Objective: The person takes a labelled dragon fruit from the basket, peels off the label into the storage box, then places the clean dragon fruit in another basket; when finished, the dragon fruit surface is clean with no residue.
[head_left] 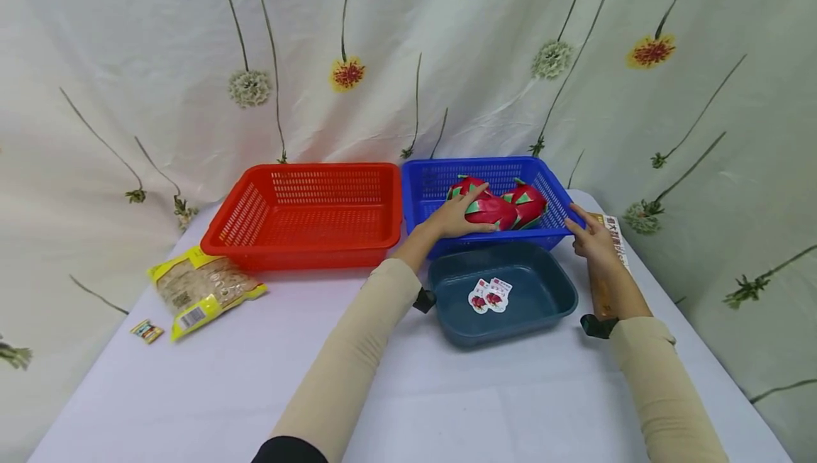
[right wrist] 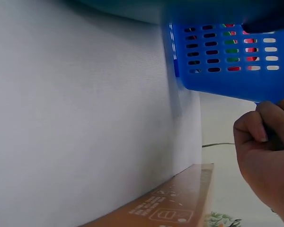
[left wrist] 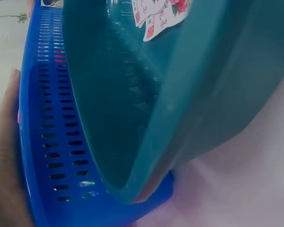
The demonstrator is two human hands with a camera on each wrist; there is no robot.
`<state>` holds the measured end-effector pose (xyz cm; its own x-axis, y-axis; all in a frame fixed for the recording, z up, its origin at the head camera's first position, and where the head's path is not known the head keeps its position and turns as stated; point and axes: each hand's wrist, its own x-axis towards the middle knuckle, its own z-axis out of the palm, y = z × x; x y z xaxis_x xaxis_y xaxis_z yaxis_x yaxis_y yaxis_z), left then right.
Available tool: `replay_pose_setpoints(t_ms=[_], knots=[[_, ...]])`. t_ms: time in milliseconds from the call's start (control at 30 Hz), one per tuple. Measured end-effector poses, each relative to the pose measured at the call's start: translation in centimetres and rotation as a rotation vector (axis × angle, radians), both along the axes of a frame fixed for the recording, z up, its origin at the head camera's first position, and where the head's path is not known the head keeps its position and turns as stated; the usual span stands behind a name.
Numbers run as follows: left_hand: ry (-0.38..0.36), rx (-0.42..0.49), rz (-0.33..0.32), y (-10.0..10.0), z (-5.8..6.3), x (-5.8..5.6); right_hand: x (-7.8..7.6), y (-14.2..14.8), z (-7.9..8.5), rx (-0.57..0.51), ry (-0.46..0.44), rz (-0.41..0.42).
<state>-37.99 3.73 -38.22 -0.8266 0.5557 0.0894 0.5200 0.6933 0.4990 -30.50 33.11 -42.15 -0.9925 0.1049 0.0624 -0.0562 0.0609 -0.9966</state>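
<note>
Several red dragon fruits (head_left: 526,202) with green-tipped scales lie together in a blue perforated basket (head_left: 542,240). My left hand (head_left: 449,218) reaches over the basket's front rim, fingers and thumb spread against the left end of the fruits. In the left wrist view part of that hand (left wrist: 4,151) shows beside the blue rim, its other fingers hidden. At the basket's right end my right hand (head_left: 593,240) grips the rim, with curled fingers in the right wrist view. A dark teal tray (head_left: 447,325) stands in front, holding fruit-printed cards (head_left: 491,295).
A red perforated basket (head_left: 306,257) stands left of the blue one. Further left lie a yellow-edged food bag (head_left: 204,289) and a small colourful packet (head_left: 147,331). A brown box (right wrist: 170,198) lies beneath my right forearm near the table's right edge. Floral cloth hangs behind.
</note>
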Motion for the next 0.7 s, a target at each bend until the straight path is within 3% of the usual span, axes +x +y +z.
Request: replay_pose_setpoints(t_ms=[333, 500, 567, 700], knots=[[0.020, -0.037, 0.048, -1.2, -0.1, -0.4, -0.5, -0.9, 0.8, 0.295, -0.008, 0.025], [0.035, -0.009, 0.030, -2.1, 0.9, 0.3, -0.1, -1.1, 2.2, 0.558, -0.044, 0.001], [0.054, 0.041, 0.030, -3.1, 1.5, 0.7, 0.5, -1.0, 3.3, 0.687, -0.037, -0.057], [0.133, 0.195, 0.094, -6.9, 4.0, 3.1, 1.8, -0.8, 6.4, 0.784, 0.085, -0.340]])
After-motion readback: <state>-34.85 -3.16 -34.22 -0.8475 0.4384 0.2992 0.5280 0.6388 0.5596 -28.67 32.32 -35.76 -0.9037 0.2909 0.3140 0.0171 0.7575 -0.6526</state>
